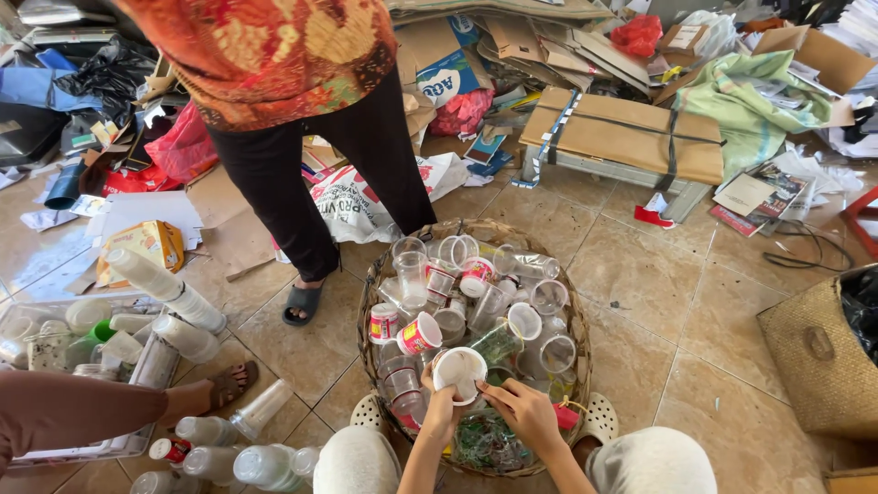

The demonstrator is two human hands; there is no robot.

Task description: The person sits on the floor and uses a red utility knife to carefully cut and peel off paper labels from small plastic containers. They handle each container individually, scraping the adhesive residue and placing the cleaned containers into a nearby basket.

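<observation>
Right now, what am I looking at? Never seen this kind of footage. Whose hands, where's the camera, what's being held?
There is one picture, taken by a camera worn on a person's head, looking down past their knees. No machine: just two bare hands. The left hand and right hand together hold a white plastic cup over a round woven basket full of used clear and white cups. It stands on a tiled floor. Another person in black trousers stands behind it. At left, stacked cups lie by a clear tray, with someone's sandalled foot nearby. Flattened cardboard is piled at the back.
</observation>
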